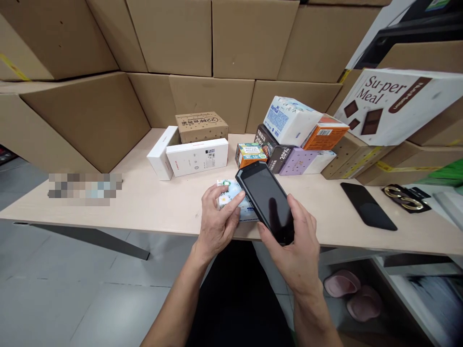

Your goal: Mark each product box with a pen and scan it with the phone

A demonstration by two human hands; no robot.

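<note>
My right hand [296, 241] is closed around the lower end of a black rugged handheld phone [269, 200], its dark screen tilted up towards me. A light blue patterned tissue pack [226, 197] lies at the table's front edge, partly hidden behind the phone. My left hand [219, 214] rests on the pack's left end with curled fingers gripping it, and its thumb points at the phone's left side. Just behind the phone stands a small green and orange box [250, 154].
White boxes [197, 156] and a brown carton [201, 126] stand at the back left. Stacked tissue packs [291, 120] and boxes are at the back right. A black flat phone-like slab [368, 206] lies right, beside gold hoops [403, 197]. Cardboard walls [213, 103] enclose the table.
</note>
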